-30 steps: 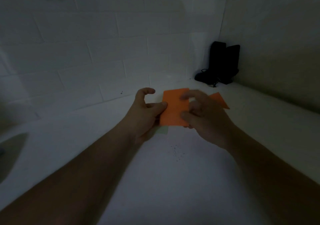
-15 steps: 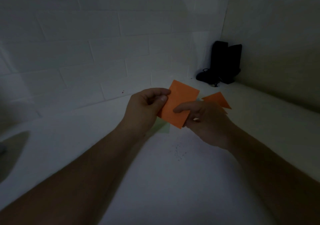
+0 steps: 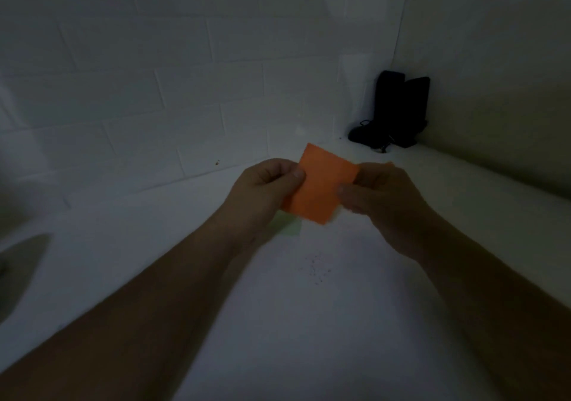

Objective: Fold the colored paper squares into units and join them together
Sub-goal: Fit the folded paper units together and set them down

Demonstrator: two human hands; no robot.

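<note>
Paper [image 3: 321, 186] hangs tilted between my 2 hands — left hand [image 3: 262, 187] pinches its left edge, right hand [image 3: 380, 196] its right edge, long axis running away from me.

Behind the right hand [image 3: 383, 203], only a sliver of a second orange piece [image 3: 390, 164] showing, shape unreadable. Under the left hand [image 3: 262, 193] and the held orange paper [image 3: 321, 189], just one corner of a pale green sheet [image 3: 290, 227] visible, the rest covered; fingertips of both hands concealed behind the orange paper. Far left of the left hand, a grey curved shape [image 3: 21, 264] cut off by the frame edge; beyond the right hand in the corner, dark objects [image 3: 398, 110] too dim to identify.
</note>
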